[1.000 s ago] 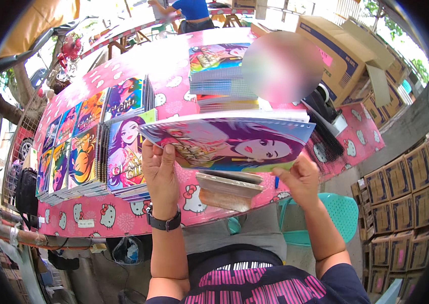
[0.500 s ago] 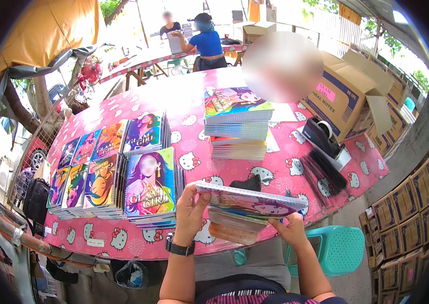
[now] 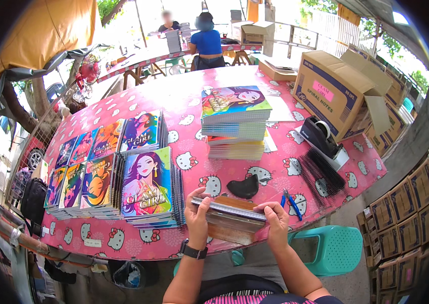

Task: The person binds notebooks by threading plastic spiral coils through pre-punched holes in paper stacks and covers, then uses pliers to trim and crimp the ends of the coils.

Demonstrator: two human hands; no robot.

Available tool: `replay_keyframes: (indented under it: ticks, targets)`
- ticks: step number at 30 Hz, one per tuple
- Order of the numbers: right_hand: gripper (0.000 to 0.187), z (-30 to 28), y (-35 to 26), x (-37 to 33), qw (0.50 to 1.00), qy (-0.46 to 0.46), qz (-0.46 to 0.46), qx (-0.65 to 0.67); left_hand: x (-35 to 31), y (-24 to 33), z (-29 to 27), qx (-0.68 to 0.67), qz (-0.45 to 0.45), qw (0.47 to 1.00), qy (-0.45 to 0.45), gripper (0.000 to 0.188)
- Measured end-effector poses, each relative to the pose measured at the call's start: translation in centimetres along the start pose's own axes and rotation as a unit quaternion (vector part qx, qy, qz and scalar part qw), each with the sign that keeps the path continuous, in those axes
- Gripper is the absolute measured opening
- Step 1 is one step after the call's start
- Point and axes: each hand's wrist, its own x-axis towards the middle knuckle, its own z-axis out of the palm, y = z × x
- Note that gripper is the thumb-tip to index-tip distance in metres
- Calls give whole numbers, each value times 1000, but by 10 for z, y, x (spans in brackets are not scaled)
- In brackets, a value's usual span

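From my end I have the notebook almost edge-on by the table's near edge, just over the block; whether they touch, I can't tell. The left hand grips its left end, thumb on the near side; the right hand pinches the right end between thumb and fingers. I'd keep both grips level and pressing evenly, so the leaves stay square and the cover doesn't crease. Towards the table's far right corner, a carton stands with flaps open, its inside hidden from me. Below the near left edge, a plastic bag holds something bluish, too unclear to name.
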Motion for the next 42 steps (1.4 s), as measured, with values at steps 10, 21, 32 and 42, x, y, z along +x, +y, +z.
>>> replay_keyframes:
  ticks: [10, 21, 32, 42]
  targets:
    - [20, -11, 6, 0, 993, -23, -77, -84, 4, -12, -6, -27, -7, 1000, 14, 9]
    - [39, -168, 49, 104, 660, 90, -19, -746, 5, -12, -2, 19, 36, 999, 18, 16]
    - [17, -188, 60, 110, 740, 110, -134, -650, 4, -18, -3, 64, 51, 996, 32, 16]
    - [35, -126, -24, 78, 933, 31, -48, -354, 4, -19, -3, 62, 52, 996, 38, 16]
